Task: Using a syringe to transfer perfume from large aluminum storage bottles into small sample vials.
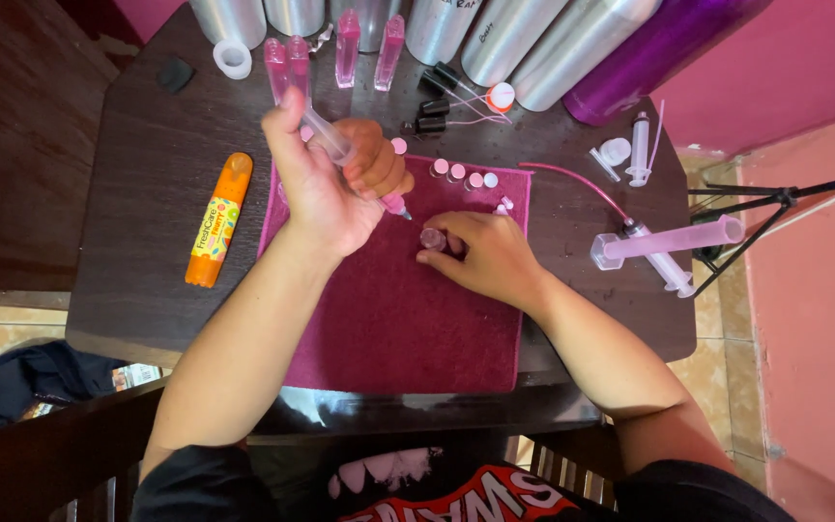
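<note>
The left hand (326, 188) is closed around a syringe (340, 145) filled with pink liquid, thumb up on the plunger end near 11 o'clock and the tip slanting down toward the middle of the magenta cloth (388, 309). The right hand (480, 253) pinches a small vial (433, 238) between its fingertips, holding it upright on the cloth just below the syringe tip; the tip sits close above the vial's mouth, though whether it touches cannot be told.

As a judgement, the filling looks partway through. At 12 o'clock from the hands, a short row of small capped vials (463, 174) stands along the cloth's far edge (these read as already filled, with pale pink tops). The vial in hand is open and appears to be the one now receiving liquid, and the syringe holds plenty of pink.

Farther back on the counter (137, 193), four tall pink tubes (340, 48) stand before a row of metal bottles (495, 39). At 3 o'clock lies a large syringe (669, 242) with a thin pink hose, and a smaller one beyond it. An orange tube (216, 220) lies at 9 o'clock.
</note>
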